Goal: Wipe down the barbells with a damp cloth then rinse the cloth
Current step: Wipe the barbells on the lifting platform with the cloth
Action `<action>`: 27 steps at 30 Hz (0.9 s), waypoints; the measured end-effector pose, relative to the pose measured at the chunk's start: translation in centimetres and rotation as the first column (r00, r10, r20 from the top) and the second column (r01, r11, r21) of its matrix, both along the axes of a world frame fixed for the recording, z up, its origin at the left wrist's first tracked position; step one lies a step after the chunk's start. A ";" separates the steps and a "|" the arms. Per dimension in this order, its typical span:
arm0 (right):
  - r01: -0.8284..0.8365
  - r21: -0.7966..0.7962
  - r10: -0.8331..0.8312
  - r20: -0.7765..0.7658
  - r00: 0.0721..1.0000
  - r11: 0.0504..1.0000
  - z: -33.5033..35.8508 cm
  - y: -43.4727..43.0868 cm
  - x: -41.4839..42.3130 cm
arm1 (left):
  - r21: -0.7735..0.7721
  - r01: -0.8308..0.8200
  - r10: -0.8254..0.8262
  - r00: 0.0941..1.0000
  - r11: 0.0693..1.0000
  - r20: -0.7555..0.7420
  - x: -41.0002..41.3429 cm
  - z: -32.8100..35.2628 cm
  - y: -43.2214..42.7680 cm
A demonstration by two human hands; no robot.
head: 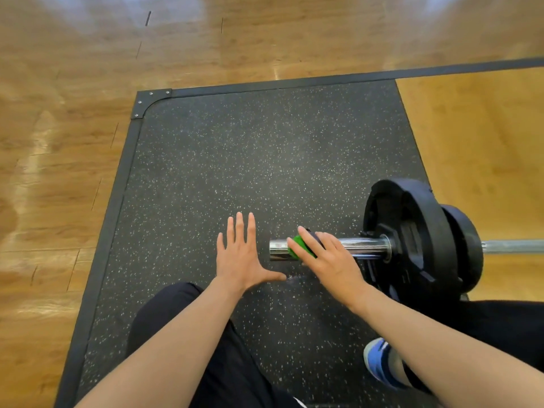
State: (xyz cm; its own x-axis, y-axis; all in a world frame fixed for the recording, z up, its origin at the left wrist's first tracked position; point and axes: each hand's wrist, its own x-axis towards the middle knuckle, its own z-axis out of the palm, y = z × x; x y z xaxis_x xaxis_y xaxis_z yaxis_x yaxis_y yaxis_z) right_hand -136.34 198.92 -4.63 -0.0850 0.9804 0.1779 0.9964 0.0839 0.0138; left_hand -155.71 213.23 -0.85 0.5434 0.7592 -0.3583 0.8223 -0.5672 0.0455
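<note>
A shiny silver metal barbell (365, 246) lies across the lower right of the frame, on a dark grey rubber mat with little white specks (235, 157). Its bare end points to the middle of the frame. A big round black weight plate (412, 231) sits on the bar, and a smaller black plate (466, 245) sits right behind it, nearer the right edge. The thin part of the bar runs on out of the right side of the frame.

A small bright green cloth (300, 248) is on top of the bar, near its bare end. The right hand (331, 260) rests on the cloth and presses it on the bar. Its fingers lie almost straight and close together over the cloth. The thumb is hidden.

The left hand (241, 257) is just left of the bar's end, not touching it. It is flat with the palm down, the fingers straight and a bit apart, and the thumb sticks out to the right. It holds nothing.

A dark strip (117, 201) runs round the mat's edge. A shiny brown wooden floor (59, 142) fills the left and top of the frame. At the bottom are legs in black trousers (229, 363) and a blue shoe (378, 360)
</note>
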 end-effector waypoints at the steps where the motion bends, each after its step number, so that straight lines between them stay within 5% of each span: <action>1: 0.037 0.005 -0.037 0.016 0.999 0.999 0.0 -1.0 1.6 | 0.007 0.013 -0.013 1.000 1.000 0.000 0.3 -0.1 0.0; 7: 0.211 -0.003 -0.211 -0.025 0.977 0.978 0.3 -2.6 3.9 | 0.014 0.059 -0.059 0.998 0.998 0.020 2.1 -0.2 -0.2; 19: 0.078 -0.014 -0.078 -0.060 0.995 0.997 0.1 4.6 -4.4 | 0.019 0.020 -0.020 0.999 1.000 0.034 1.7 0.2 -0.5; 27: 0.106 -0.039 -0.110 -0.116 0.987 0.994 0.7 1.2 0.0 | -0.009 0.032 -0.031 0.999 0.999 0.031 2.2 0.0 0.0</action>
